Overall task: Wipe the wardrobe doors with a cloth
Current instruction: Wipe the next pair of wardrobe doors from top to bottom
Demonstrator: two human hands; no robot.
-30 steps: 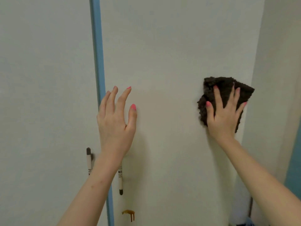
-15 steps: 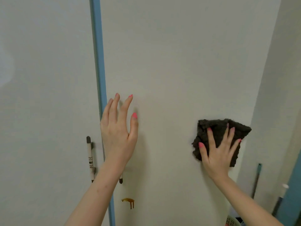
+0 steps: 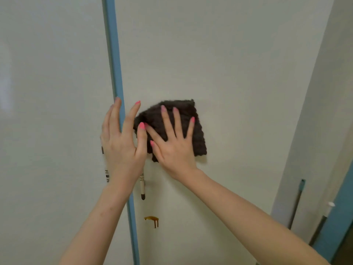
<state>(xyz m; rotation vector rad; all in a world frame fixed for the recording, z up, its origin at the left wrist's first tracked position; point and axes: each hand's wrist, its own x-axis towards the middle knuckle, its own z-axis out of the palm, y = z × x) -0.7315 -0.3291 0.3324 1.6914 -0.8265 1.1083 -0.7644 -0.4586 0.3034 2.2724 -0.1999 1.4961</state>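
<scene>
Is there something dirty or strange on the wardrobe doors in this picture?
Yes. A brown stain with drips running down sits low on the right door, below the handle and the dark cloth under the right hand. The cloth is well above it.

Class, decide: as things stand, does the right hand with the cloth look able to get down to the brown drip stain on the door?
Probably yes. The right hand presses the cloth flat on the same door, above the stain, with bare panel between them.
</scene>
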